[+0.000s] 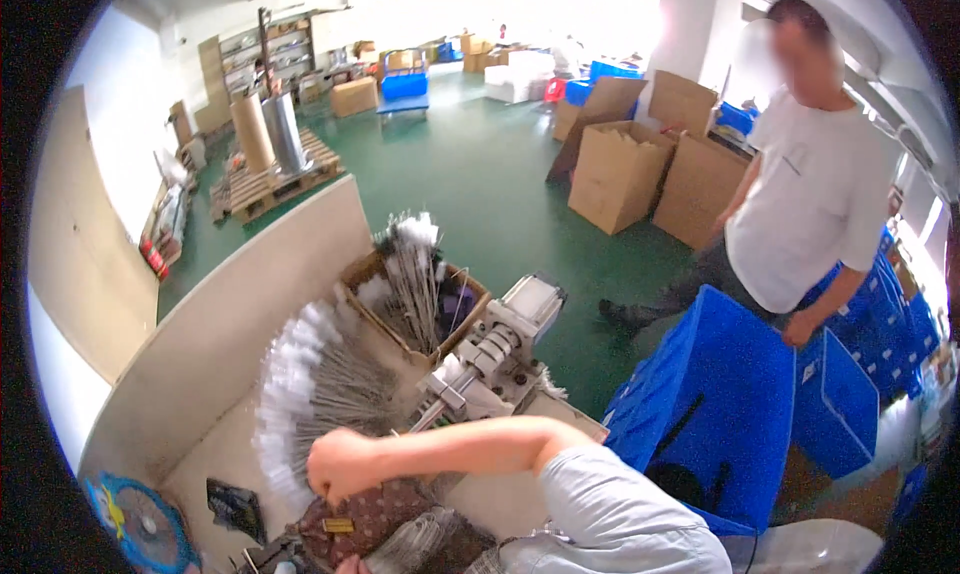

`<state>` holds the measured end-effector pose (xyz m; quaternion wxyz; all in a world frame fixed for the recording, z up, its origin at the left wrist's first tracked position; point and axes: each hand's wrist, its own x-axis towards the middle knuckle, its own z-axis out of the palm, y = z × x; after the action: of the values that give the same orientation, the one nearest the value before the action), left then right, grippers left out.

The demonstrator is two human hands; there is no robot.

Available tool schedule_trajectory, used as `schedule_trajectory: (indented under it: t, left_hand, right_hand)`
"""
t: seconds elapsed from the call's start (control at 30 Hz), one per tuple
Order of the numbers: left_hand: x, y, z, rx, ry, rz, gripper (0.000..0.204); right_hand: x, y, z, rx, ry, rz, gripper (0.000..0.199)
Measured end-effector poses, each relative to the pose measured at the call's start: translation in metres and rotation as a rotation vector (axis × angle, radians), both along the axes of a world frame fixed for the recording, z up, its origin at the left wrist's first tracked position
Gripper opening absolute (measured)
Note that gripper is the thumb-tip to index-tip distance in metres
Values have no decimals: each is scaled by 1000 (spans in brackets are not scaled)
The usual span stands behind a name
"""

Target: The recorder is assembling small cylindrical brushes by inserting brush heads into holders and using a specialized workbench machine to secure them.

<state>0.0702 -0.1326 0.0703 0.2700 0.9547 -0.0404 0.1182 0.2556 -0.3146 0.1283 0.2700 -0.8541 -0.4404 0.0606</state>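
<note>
My right hand (342, 464) reaches across from the lower right, its fingers curled together beside a large fan of thin rods with white tips (315, 394) on the bench. What it holds, if anything, is hidden. Just under it lies a brown patterned cloth (355, 524) with a small gold-coloured plate (338, 525). Only a sliver of my left hand (352, 566) shows at the lower edge, next to a grey, thin-stranded bundle (412, 541); its fingers cannot be made out. A carton holding more white-tipped rods (410, 294) stands beyond the fan.
A metal machine with a cylinder (490, 354) sits on the bench, right of the carton. A pale panel (240, 314) borders the bench's left side. At the lower left is a blue round fan (145, 524). A person (815, 194) stands by a large blue bin (715, 404) at right.
</note>
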Motion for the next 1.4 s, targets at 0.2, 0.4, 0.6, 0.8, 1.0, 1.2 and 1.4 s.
schedule_trajectory:
  t: [0.2,0.4,0.6,0.8,1.0,1.2,1.4]
  left_hand:
    - [-26,10,22,-469,246,376,30]
    - [-21,39,1,-1129,39,581,31]
    - [-2,87,-65,-2038,275,296,50]
    - [20,28,5,-1992,217,302,59]
    - [14,27,10,-1927,169,358,48]
    - [25,29,-14,-698,408,351,31]
    - [25,27,-31,-913,262,402,28]
  right_hand:
    - [-15,75,-40,128,48,77,18]
    - [-34,103,-46,92,-237,-57,6]
    - [-42,106,-15,-315,-112,-33,2]
    - [-30,83,-20,-137,-129,-64,14]
    - [-38,92,-13,-67,-70,26,13]
    - [-38,87,-15,-39,-132,-24,11]
    - [-37,91,-33,32,-243,47,7]
